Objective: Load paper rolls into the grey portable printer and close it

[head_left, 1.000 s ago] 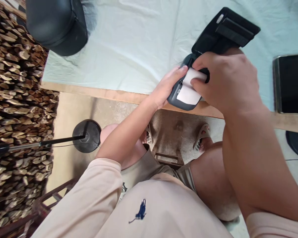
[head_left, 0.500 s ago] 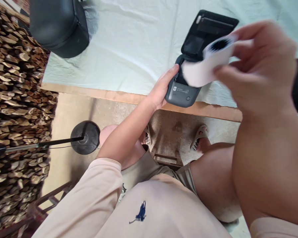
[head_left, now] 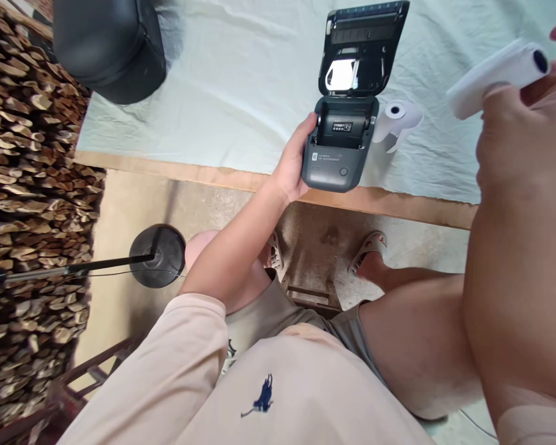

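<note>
My left hand (head_left: 293,159) is closed around the left side of a dark grey label printer (head_left: 331,167) at the table's front edge. The printer's lid (head_left: 361,43) stands raised, and its paper bay shows a black inside with a small white printed label. Over the table to the right, my right hand (head_left: 532,123) grips a white paper roll (head_left: 493,77) with a dark core hole; one finger is lifted off it. A second white paper roll (head_left: 410,117), its end loose, sits on the cloth just right of the printer.
A black rounded case (head_left: 109,49) stands at the table's back left. Pale green cloth (head_left: 241,74) covers the table, with a wooden front edge (head_left: 189,175). Stacked firewood (head_left: 32,185) lines the left side. A black round stand base (head_left: 157,256) is on the floor.
My right hand has carried a paper roll away from the printer, to the right. The printer's bay is now uncovered, and the roll on the cloth has come into view. My left hand keeps its hold.
</note>
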Demonstrator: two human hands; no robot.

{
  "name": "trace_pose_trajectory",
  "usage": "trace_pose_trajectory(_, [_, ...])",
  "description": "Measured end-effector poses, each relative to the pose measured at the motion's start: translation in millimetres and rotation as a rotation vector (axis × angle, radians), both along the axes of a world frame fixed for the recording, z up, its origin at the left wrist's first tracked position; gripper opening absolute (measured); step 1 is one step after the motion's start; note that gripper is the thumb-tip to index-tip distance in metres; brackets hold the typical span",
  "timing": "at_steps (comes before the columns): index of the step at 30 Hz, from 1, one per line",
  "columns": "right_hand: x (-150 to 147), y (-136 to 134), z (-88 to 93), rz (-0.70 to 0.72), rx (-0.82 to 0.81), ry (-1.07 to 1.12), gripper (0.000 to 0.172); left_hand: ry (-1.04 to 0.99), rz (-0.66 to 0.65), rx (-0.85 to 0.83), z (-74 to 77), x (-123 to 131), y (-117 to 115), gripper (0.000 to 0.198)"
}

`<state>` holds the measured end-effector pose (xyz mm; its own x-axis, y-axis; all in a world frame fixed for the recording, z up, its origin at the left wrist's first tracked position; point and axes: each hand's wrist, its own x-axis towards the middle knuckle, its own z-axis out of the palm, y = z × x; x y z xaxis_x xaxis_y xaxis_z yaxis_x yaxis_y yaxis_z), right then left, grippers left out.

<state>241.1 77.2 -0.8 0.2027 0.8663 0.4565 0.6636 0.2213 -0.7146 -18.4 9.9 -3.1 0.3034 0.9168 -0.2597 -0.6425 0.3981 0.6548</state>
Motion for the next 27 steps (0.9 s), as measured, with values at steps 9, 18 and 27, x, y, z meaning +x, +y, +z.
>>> trace_pose_trajectory(9, [-27.2, -19.0, 10.9, -0.091, -0.188, -0.346, 0.069, 0.004, 0.002, -0.053, -3.0, 1.4, 1.4, 0.042])
trace_pose_trajectory(18, [-76.4, -38.5, 19.2, 0.173, -0.325, -0.611, 0.033, -0.033, -0.015, 0.022, -1.1, 2.1, 1.0, 0.042])
trace_pose_trajectory(27, [-40.0, -4.2, 21.2, 0.266, 0.040, 0.377, 0.026, 0.003, -0.032, 0.027, 0.0, 2.3, 0.6, 0.044])
